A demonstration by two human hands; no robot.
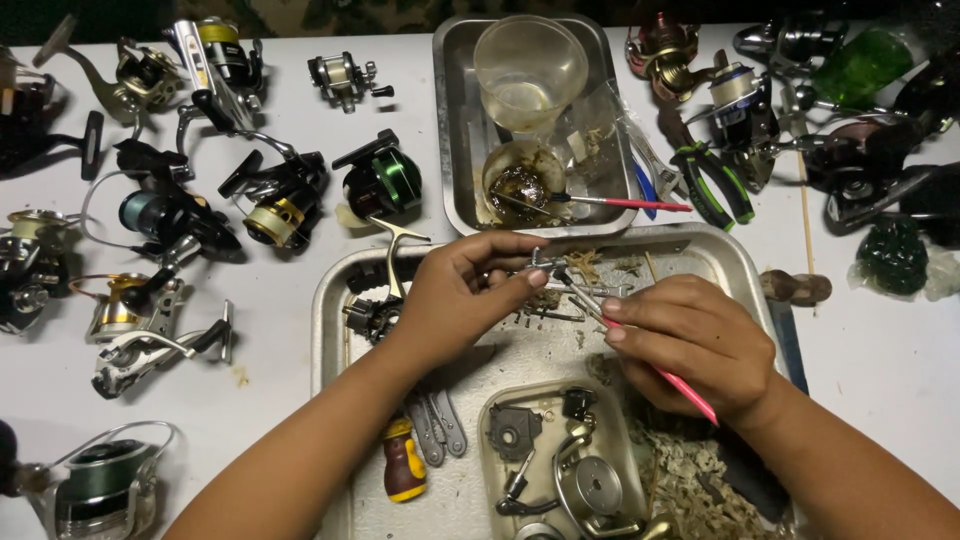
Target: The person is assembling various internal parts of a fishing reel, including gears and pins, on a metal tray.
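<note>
over the large steel tray, my left hand pinches a small grey metal reel part at its fingertips, just left of my right hand. my right hand is pressed around a thin pink-handled brush, its long axis slanting up-left so the tip meets the part. the tray's far rim is close; open room lies below, toward the small inner tray.

Not much in the packaging department here. There's just a crumpled clear plastic bag slumped over the right edge of the upper metal tray on the counter. No labels, signs or screens anywhere that I can spot.
</note>
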